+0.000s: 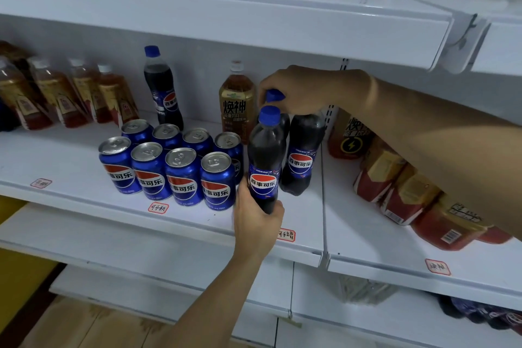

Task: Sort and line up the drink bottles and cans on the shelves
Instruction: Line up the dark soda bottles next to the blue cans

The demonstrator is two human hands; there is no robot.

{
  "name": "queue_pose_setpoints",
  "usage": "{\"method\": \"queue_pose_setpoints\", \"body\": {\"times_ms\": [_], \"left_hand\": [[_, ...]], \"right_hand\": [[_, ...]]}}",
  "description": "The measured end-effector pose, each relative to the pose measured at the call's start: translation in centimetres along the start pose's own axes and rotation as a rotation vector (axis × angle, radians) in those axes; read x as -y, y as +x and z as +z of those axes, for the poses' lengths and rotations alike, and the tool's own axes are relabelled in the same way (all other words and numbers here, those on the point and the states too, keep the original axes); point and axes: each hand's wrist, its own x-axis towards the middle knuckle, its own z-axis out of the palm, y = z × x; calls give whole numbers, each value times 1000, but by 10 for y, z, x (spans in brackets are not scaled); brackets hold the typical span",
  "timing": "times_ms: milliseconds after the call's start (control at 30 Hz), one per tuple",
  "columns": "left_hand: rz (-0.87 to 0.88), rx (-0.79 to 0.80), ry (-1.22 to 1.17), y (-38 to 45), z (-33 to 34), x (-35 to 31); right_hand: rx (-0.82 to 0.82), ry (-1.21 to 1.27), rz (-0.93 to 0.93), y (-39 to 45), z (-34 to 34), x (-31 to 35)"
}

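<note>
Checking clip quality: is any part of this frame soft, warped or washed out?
Head view: the shelf edges bow from wide-angle distortion; the tea bottles at far left are smeared and soft; the cola cans and the front cola bottle read sharply; lighting is cool and even, with mild sheen on can tops.

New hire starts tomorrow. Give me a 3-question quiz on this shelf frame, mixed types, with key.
1. True or false: the left hand grips the front cola bottle near its base.
2. How many blue cans stand in the block?
3. The right hand rests on: A) a can, B) the tops of the cola bottles behind, C) the lone cola bottle at the back.

Key: 1 true; 2 eight; 3 B.
</note>
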Motion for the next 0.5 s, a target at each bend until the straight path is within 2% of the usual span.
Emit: {"method": "queue_pose_setpoints", "body": {"times_ms": [100,133,233,267,333,433,500], "left_hand": [[-21,6,-28,3,-3,-5],[-25,6,-42,4,-4,-7],[-32,27,-67,6,-7,-9],[-27,36,-63,6,-7,-9],[-13,41,-50,5,-6,-9],[-1,17,-47,5,-4,-11],[1,3,-52,5,-3,-11]], "right_hand": [[-84,72,21,-9,0,-6],[-206,120,15,-13,3,-10],[-768,374,27,-35,23,-21],[-856,455,41,-43,31,-22],[-821,498,65,-57,48,-25],[-596,468,106,-68,62,-34],[-506,522,148,-68,67,-38]]}}
